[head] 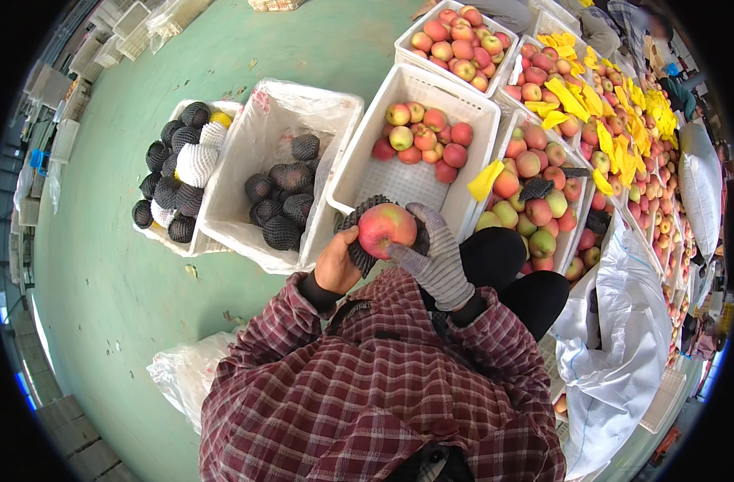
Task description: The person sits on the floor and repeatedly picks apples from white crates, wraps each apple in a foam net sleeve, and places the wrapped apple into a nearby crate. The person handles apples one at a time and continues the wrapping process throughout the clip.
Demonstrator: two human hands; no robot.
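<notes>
My bare left hand [337, 262] grips a red apple [387, 230] together with a black foam net sleeve [362, 258] that lies behind and partly around the fruit. In a grey knitted glove, my right hand [434, 259] closes on the apple's other side, its thumb on the skin. Just beyond my hands stands a white plastic crate [376, 187] with loose apples [425, 138] toward its far end. To its left, a plastic-lined crate [222, 205] holds several apples in black sleeves [281, 233].
Far left, another crate holds apples in black and white sleeves [196, 165]. On the right are crates of bare apples [538, 211], yellow foam sleeves [567, 99] and a white woven sack [614, 337]. A clear plastic bag [186, 373] lies on the green floor [120, 289]. People sit at upper right.
</notes>
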